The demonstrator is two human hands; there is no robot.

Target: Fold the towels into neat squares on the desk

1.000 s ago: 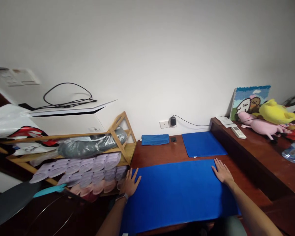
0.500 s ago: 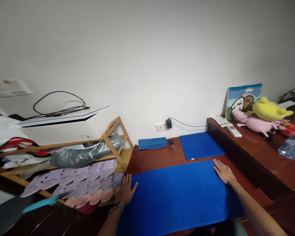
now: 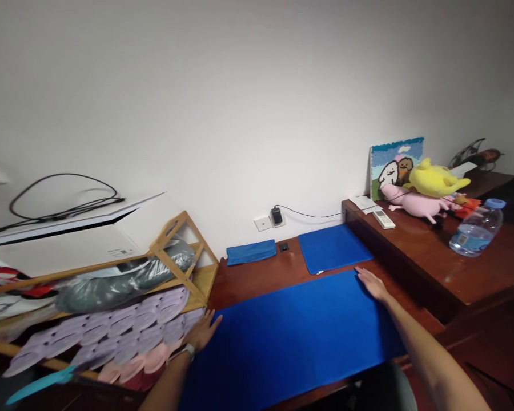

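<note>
A large blue cloth (image 3: 291,331) lies spread flat over the front of the reddish-brown desk (image 3: 244,282). At its far left corner rests my left hand (image 3: 201,331), fingers stretched out and thumb apart. My right hand (image 3: 372,283) lies flat at the far right corner, fingers extended. Neither hand has anything in its grasp. Behind the large cloth, a smaller folded blue cloth (image 3: 334,249) sits at the back right, with a small white tag on its near edge. A narrow folded blue cloth (image 3: 251,252) lies against the wall at the back left.
Left stands a wooden rack (image 3: 203,279) with lilac and pink slippers (image 3: 124,328) and a white box (image 3: 68,245). The raised right surface (image 3: 428,251) bears plush toys (image 3: 415,202), a remote (image 3: 384,220) and a water bottle (image 3: 475,231). A black adapter (image 3: 276,215) is plugged into the wall.
The view has turned right, so everything appears shifted left and more of the water bottle shows. Both hands stay at the far corners of the large blue cloth, which looks unchanged.
</note>
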